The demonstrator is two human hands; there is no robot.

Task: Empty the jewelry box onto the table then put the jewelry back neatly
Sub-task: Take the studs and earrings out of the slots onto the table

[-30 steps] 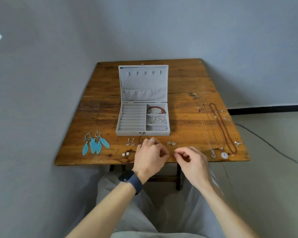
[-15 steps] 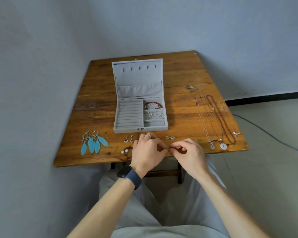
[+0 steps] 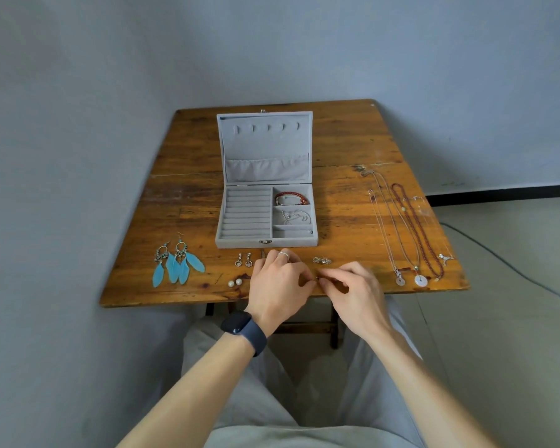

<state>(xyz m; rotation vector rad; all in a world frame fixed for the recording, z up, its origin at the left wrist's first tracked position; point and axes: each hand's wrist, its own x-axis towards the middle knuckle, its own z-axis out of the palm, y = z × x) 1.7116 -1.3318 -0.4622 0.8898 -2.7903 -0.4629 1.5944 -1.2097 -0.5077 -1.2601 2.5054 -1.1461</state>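
Observation:
The grey jewelry box (image 3: 227,221) stands open mid-table, lid upright. A red bead bracelet (image 3: 291,197) lies in its top right compartment, a silver chain (image 3: 294,216) in the one below. My left hand (image 3: 277,282) and my right hand (image 3: 353,286) meet at the table's front edge, fingertips pinched together on a tiny piece of jewelry (image 3: 318,279) that is mostly hidden. Blue feather earrings (image 3: 177,261) lie at the front left. Small drop earrings (image 3: 243,260), pearl studs (image 3: 235,282) and silver studs (image 3: 321,260) lie near my hands.
Several necklaces (image 3: 404,227) stretch along the right side of the wooden table (image 3: 188,156), with pendants near the front edge. A small silver charm (image 3: 445,258) sits at the far right edge. A cable (image 3: 498,260) runs over the floor to the right.
My right hand has moved left to meet my left hand, and both now pinch a tiny piece between their fingertips. The camera has tilted slightly.

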